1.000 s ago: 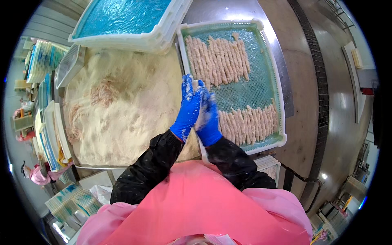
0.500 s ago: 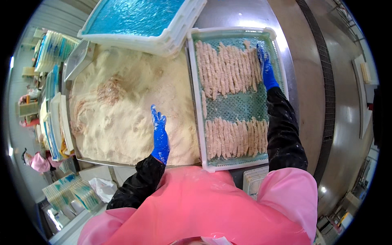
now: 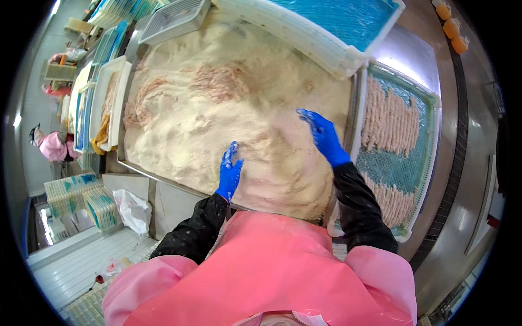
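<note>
My left hand (image 3: 230, 173), in a blue glove dusted with crumbs, hovers over the near part of a wide bed of pale breading (image 3: 190, 146). Its fingers are apart and nothing is in it. To the right, my right hand (image 3: 324, 136) in a matching glove is above the breading with its fingers stretched out, also holding nothing. Raw pinkish meat strips (image 3: 220, 81) lie heaped in the crumbs farther back. On my right, a white-rimmed tray (image 3: 433, 157) with a green mesh bottom holds two rows of breaded strips (image 3: 390, 119).
White trays (image 3: 321, 49) with a blue bottom are stacked at the back right. A grey basket (image 3: 175, 22) stands at the far left corner. On the left, a white tub (image 3: 114, 103) has a yellow cloth over its edge. A white plastic bag (image 3: 132, 211) hangs nearer me.
My right hand has left the breaded strips on the tray and come left over the breading. The view has swung right to left, so the tray now sits farther right.
</note>
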